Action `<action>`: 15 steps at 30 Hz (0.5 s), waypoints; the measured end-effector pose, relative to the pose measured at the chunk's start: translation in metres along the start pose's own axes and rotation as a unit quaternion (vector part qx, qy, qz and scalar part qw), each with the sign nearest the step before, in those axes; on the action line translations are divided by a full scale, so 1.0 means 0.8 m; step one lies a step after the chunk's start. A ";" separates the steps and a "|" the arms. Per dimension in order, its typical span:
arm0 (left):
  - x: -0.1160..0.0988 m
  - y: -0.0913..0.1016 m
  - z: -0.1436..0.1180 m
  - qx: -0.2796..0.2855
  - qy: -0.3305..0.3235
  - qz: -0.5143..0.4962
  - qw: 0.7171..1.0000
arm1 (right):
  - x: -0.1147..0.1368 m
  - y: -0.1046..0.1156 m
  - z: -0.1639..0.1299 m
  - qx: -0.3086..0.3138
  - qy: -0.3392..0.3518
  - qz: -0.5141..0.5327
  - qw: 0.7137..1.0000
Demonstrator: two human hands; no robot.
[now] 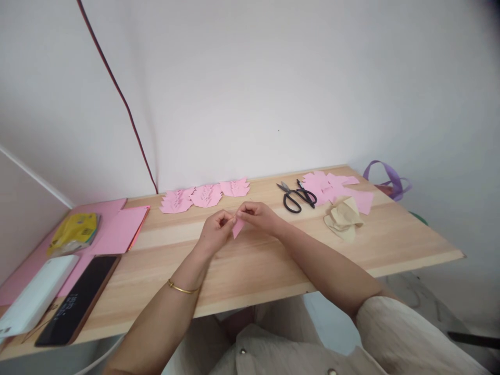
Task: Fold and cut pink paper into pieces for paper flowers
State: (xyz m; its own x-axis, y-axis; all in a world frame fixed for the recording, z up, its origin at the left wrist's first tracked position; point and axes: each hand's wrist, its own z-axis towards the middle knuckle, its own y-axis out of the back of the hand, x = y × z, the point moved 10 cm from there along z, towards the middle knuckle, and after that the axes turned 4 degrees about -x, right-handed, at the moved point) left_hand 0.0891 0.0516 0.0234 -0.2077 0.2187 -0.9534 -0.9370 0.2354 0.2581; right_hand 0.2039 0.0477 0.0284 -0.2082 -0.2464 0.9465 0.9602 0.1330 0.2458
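Observation:
Both hands meet over the middle of the wooden table point(250, 271). Between them is a small folded piece of pink paper point(237, 228). My left hand point(216, 229) is closed, its thumb and finger pinching the paper's left side. From the right, my right hand point(258, 216) pinches its upper edge. Behind the hands, along the wall, lie several pink paper cutouts point(206, 195) with jagged, raised cuts. To the right rests a pair of black-handled scissors point(292, 200), with a dark pen-like tool point(305, 192) against it.
Pink paper scraps point(324, 187) and crumpled beige paper point(344, 219) lie at the right. On the left are pink sheets point(117, 229), a yellow packet point(76, 232), a white device point(39, 294) and a black phone point(80, 299). Purple ribbon point(394, 179) hangs past the right edge.

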 end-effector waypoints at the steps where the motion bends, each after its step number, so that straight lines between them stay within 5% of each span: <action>1: 0.001 0.001 0.000 -0.004 0.000 -0.004 1.000 | -0.002 0.001 0.000 0.003 -0.007 0.013 1.000; 6: 0.016 0.013 0.006 -0.039 0.020 -0.032 0.999 | -0.012 0.013 0.004 -0.010 -0.034 0.017 0.999; 11: 0.026 -0.002 0.006 0.026 0.071 -0.058 0.995 | -0.013 0.016 0.005 -0.013 -0.023 -0.018 0.999; 15: 0.017 -0.001 0.006 0.019 0.056 -0.080 0.995 | -0.010 0.009 0.003 0.007 -0.019 -0.047 0.999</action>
State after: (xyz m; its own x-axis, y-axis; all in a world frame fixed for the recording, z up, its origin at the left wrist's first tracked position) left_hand 0.0880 0.0588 0.0108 -0.0891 0.0697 -0.9936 -0.9498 0.2946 0.1058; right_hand 0.2124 0.0527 0.0228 -0.3054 -0.2213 0.9262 0.9331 0.1244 0.3374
